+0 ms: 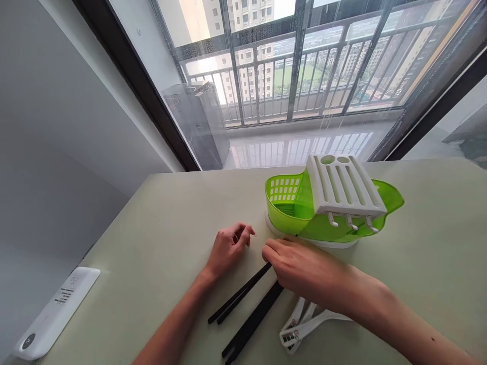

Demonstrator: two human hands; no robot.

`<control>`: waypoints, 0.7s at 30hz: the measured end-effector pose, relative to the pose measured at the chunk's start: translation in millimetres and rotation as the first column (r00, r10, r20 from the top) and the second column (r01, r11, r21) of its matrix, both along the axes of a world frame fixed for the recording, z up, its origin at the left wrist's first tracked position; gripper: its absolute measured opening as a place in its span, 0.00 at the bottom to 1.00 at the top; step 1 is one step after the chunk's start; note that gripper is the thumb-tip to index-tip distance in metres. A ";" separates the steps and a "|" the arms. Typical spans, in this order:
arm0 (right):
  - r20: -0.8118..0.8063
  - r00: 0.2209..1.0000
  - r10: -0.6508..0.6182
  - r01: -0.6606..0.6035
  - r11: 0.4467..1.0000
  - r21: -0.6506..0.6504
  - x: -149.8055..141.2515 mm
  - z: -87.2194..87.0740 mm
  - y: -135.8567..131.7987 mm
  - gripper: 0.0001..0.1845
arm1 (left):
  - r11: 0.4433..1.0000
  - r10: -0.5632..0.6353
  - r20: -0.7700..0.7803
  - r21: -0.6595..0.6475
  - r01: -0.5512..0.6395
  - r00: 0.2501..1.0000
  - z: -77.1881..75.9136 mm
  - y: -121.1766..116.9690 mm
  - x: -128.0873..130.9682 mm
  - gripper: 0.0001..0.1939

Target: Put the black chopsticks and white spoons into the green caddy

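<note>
My right hand [291, 258] is closed over the upper ends of a pair of black chopsticks [239, 294], whose other ends lie down and left on the table. Its fingertips are partly hidden. A second set of black chopsticks [253, 322] lies below, running under the same hand. Several white spoons [304, 327] sit with handles crossed beneath my right forearm, which covers their bowls. My left hand [232, 243] rests on the table with fingers curled in and nothing visible in them. Just beyond both hands stands a green utensil holder [291, 223] with a white slotted top [344, 182] and small hooks.
The pale table [182, 213] reaches to a glass door, with a balcony railing outside. At the far left edge lies a long white device [57, 312] with a dark round button. A grey appliance [201, 121] stands behind the glass.
</note>
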State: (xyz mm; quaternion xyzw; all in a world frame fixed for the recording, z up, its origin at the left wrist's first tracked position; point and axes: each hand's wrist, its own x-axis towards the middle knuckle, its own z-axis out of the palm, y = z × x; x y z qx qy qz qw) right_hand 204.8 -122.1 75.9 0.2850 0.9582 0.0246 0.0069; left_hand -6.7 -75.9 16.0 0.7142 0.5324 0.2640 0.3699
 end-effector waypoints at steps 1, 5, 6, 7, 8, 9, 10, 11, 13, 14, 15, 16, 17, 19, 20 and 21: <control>-0.018 1.000 -0.017 0.017 1.000 -0.006 0.9 0.7 0.0 0.13 | 1.000 0.000 -0.002 0.001 0.000 1.000 -0.1 0.0 -0.1 0.21; -0.054 0.995 -0.081 0.077 0.995 -0.065 6.7 4.9 -0.6 0.13 | 1.000 0.000 -0.004 -0.002 0.000 1.000 -0.1 0.6 -0.8 0.21; -0.053 0.993 -0.106 0.101 0.990 -0.093 8.5 7.4 -1.1 0.14 | 1.000 -0.002 -0.002 -0.006 0.002 1.000 0.0 0.8 -1.0 0.21; -0.048 0.989 -0.136 0.129 0.983 -0.129 10.4 10.7 -1.7 0.16 | 1.000 -0.005 0.001 -0.011 0.005 1.000 0.2 1.0 -1.3 0.21; -0.040 0.985 -0.168 0.160 0.973 -0.164 12.2 14.6 -2.5 0.19 | 1.000 -0.010 0.006 -0.018 0.010 1.000 0.5 1.3 -1.6 0.21; -0.032 0.979 -0.199 0.190 0.963 -0.194 13.9 18.8 -3.5 0.22 | 1.000 -0.016 0.013 -0.025 0.017 1.000 0.9 1.5 -1.9 0.21; -0.024 0.975 -0.221 0.211 0.953 -0.218 15.5 23.0 -4.6 0.24 | 0.999 -0.022 0.021 -0.031 0.022 1.000 1.3 1.6 -2.1 0.22; -0.020 0.972 -0.235 0.223 0.945 -0.239 17.1 27.0 -5.8 0.26 | 0.999 -0.025 0.029 -0.036 0.026 0.999 1.8 1.8 -2.3 0.22; -0.023 0.968 -0.249 0.234 0.934 -0.269 20.4 32.8 -8.1 0.26 | 0.999 -0.024 0.040 -0.041 0.026 0.999 3.2 2.0 -2.4 0.22; -0.033 0.967 -0.254 0.236 0.932 -0.277 22.3 34.3 -9.1 0.25 | 0.999 -0.024 0.043 -0.042 0.026 0.999 4.1 2.2 -2.4 0.22; -0.050 0.965 -0.259 0.235 0.931 -0.280 24.4 34.7 -10.0 0.24 | 0.999 -0.028 0.046 -0.044 0.030 0.999 5.2 2.3 -2.5 0.22; -0.076 0.962 -0.262 0.232 0.933 -0.276 26.8 34.3 -10.8 0.23 | 0.998 -0.037 0.049 -0.046 0.040 0.998 6.4 2.3 -2.6 0.23; -0.107 0.958 -0.267 0.231 0.936 -0.266 29.5 33.0 -11.6 0.21 | 0.997 -0.053 0.054 -0.051 0.056 0.997 7.6 2.3 -2.9 0.23; -0.162 0.947 -0.278 0.233 0.940 -0.249 35.2 29.2 -12.8 0.17 | 0.991 -0.110 0.073 -0.067 0.115 0.991 9.7 1.7 -3.8 0.26; -0.179 0.941 -0.288 0.240 0.939 -0.246 38.2 27.3 -13.5 0.16 | 0.985 -0.145 0.089 -0.077 0.152 0.985 10.3 1.3 -4.5 0.27; -0.190 0.935 -0.299 0.250 0.937 -0.244 41.0 25.7 -14.2 0.14 | 0.978 -0.177 0.110 -0.088 0.187 0.978 10.5 0.7 -5.4 0.28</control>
